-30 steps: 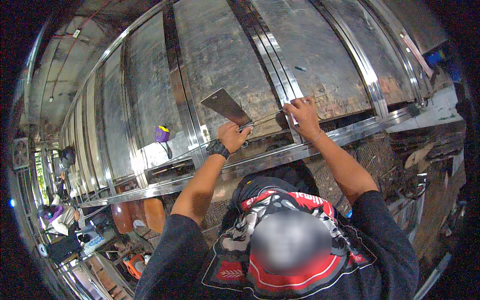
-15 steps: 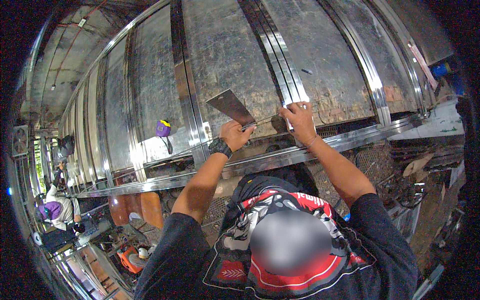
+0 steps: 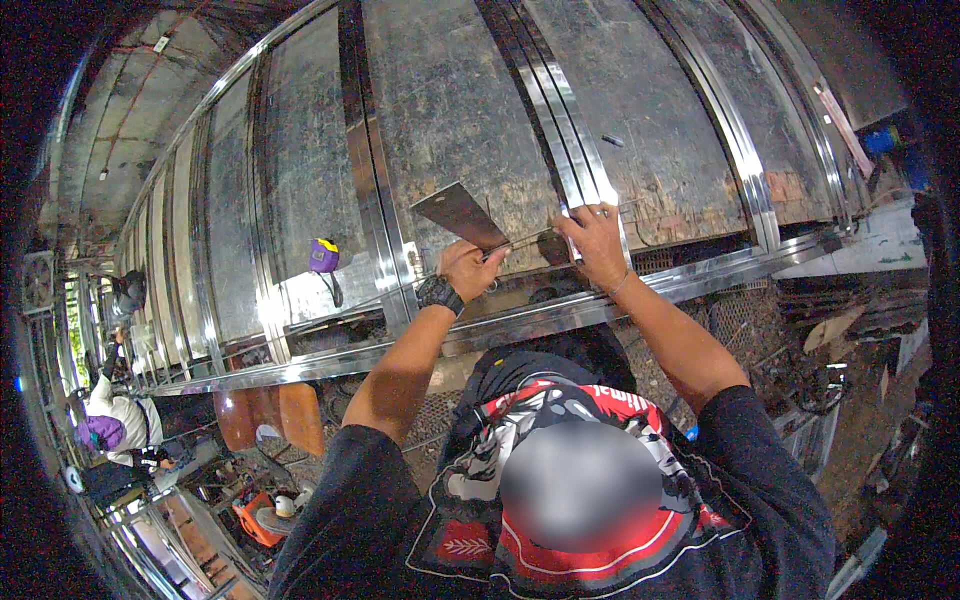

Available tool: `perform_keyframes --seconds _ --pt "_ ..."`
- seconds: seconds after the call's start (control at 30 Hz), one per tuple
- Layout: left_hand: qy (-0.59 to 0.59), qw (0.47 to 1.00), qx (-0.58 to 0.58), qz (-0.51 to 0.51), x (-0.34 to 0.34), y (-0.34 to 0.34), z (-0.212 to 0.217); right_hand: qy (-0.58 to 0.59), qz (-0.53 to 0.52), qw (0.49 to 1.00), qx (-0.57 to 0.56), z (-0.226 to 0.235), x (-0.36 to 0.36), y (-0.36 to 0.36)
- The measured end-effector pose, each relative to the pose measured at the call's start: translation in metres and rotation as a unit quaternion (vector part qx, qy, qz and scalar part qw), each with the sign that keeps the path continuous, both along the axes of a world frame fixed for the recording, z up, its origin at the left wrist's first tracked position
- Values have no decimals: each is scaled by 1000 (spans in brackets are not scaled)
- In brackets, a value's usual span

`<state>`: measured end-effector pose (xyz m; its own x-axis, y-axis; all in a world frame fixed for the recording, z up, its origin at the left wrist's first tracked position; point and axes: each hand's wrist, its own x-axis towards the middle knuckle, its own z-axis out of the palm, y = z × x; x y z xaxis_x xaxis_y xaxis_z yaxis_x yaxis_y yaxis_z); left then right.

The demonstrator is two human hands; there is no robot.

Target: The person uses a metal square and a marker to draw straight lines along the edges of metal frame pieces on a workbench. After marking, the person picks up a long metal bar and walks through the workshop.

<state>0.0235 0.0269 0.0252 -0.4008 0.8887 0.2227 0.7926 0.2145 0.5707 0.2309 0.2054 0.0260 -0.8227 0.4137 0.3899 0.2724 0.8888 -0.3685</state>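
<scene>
My left hand [image 3: 466,268], with a dark watch on its wrist, is closed on the near end of a flat, dark metal plate [image 3: 461,213] that has a small hole in its far end. A thin rod or wire passes by these fingers; whether they grip it too I cannot tell. Farther right, my right hand [image 3: 598,243] has its fingers wrapped round the near end of a shiny metal bar [image 3: 575,150] in the frame. Left of my hands lies a purple and yellow tape measure [image 3: 323,256], its strap hanging toward me.
Several shiny bars cross the worn, board-topped table, with a long front rail [image 3: 520,325] before me. A small dark stick [image 3: 612,141] lies beyond my right hand. At far left another person [image 3: 118,425] in light clothing works by the frame. An orange chair [image 3: 258,517] stands lower left.
My hands keep nearly the same places on the plate and the bar. The person at far left has shifted slightly.
</scene>
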Motion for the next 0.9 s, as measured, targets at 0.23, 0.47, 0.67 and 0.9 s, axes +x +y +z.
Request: perform_keyframes --seconds 0.23,0.47,0.67,0.9 --pt "-9 1000 -13 -14 -4 -2 -2 -12 3 1000 -5 2 0 -1" --pt "-66 997 45 -18 -1 2 -4 -8 12 1000 -1 -7 0 3" --pt "-37 999 -27 -17 -11 -4 -24 -11 23 1000 -10 -5 1 5" --pt "-44 998 -34 4 1 0 2 6 21 999 -26 4 3 5"
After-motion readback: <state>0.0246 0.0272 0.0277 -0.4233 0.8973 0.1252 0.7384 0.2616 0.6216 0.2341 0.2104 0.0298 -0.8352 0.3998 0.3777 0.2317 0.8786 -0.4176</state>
